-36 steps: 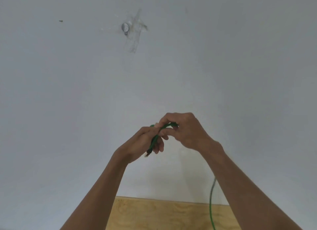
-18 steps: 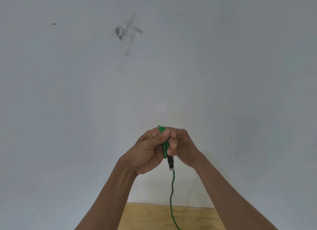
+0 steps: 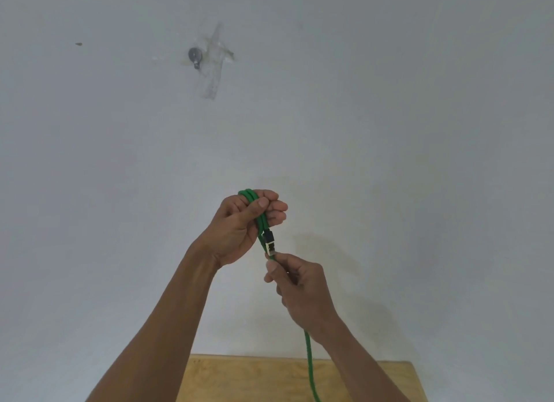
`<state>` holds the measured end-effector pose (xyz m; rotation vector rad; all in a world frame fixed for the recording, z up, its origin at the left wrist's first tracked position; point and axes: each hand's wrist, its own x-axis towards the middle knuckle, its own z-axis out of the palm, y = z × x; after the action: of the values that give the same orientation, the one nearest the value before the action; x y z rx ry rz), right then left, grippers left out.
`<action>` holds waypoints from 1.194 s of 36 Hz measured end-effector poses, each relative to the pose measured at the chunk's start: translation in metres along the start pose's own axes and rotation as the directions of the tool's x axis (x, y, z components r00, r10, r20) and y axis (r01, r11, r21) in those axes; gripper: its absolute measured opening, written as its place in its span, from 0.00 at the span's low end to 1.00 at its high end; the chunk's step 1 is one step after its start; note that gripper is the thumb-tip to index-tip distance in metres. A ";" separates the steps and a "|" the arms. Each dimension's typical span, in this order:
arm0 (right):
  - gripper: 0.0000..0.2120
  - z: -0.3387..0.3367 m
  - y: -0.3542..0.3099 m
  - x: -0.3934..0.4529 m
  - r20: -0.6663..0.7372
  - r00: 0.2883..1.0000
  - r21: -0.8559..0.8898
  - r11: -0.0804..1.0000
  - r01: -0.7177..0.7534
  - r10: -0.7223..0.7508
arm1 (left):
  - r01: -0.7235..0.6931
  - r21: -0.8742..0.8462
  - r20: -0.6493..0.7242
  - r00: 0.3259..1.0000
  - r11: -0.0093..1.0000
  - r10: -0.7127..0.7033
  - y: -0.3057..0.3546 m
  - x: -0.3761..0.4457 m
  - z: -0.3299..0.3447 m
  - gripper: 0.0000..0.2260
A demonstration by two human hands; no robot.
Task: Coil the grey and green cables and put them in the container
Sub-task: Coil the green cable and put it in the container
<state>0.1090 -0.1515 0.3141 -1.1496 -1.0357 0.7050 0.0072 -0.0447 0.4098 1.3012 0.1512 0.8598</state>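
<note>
Green braided cable [image 3: 260, 219] is held folded in the curled fingers of the left hand [image 3: 239, 228]. Just below, it is pinched by the right hand [image 3: 299, 287], under its plug [image 3: 269, 243].

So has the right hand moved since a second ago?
Yes. The right hand has dropped down the green cable toward the plywood board, away from the left hand, which grips the loops. It now pinches below the connector.

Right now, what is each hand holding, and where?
Left hand grips the green cable at its looped bend; right hand pinches it just below the connector.
</note>
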 end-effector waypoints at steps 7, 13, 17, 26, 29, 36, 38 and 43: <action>0.07 0.004 0.001 -0.005 -0.032 0.999 -0.035 0.999 -0.042 0.040 | -0.055 0.029 -0.041 0.998 0.998 0.057 -0.003 0.002 -0.006 0.09; 0.09 0.005 -0.012 -0.005 -0.039 0.996 -0.262 0.963 0.063 -0.076 | -0.012 0.240 -0.019 1.000 0.971 0.017 -0.009 -0.005 -0.020 0.09; 0.07 -0.012 -0.036 0.013 0.056 0.976 -0.469 0.858 0.211 -0.209 | 0.078 0.394 0.009 0.996 0.916 -0.088 -0.013 -0.016 -0.029 0.08; 0.08 -0.039 -0.088 0.057 0.352 0.910 -0.353 0.870 0.344 -0.218 | 0.371 0.277 0.115 0.903 0.886 -0.414 -0.012 -0.045 0.003 0.23; 0.08 -0.044 -0.088 0.067 0.394 0.897 -0.226 0.924 0.309 -0.203 | 0.389 0.160 0.155 0.898 0.907 -0.412 -0.016 -0.051 0.014 0.26; 0.12 -0.044 -0.052 0.061 0.267 0.957 0.012 0.993 0.113 -0.112 | 0.269 -0.028 0.261 0.932 0.963 -0.252 -0.026 -0.056 0.025 0.14; 0.15 -0.040 -0.044 0.050 0.269 0.959 0.123 0.991 0.055 -0.087 | 0.236 -0.069 0.283 0.936 0.969 -0.208 -0.028 -0.054 0.028 0.13; 0.11 -0.020 -0.022 0.019 0.231 0.973 0.164 0.985 -0.047 0.008 | 0.127 -0.103 0.315 0.945 0.987 -0.089 -0.023 -0.040 0.028 0.10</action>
<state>0.1338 -0.1491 0.3392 -0.9526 -1.1314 0.9462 0.0056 -0.0918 0.3837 1.2834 -0.0769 0.5532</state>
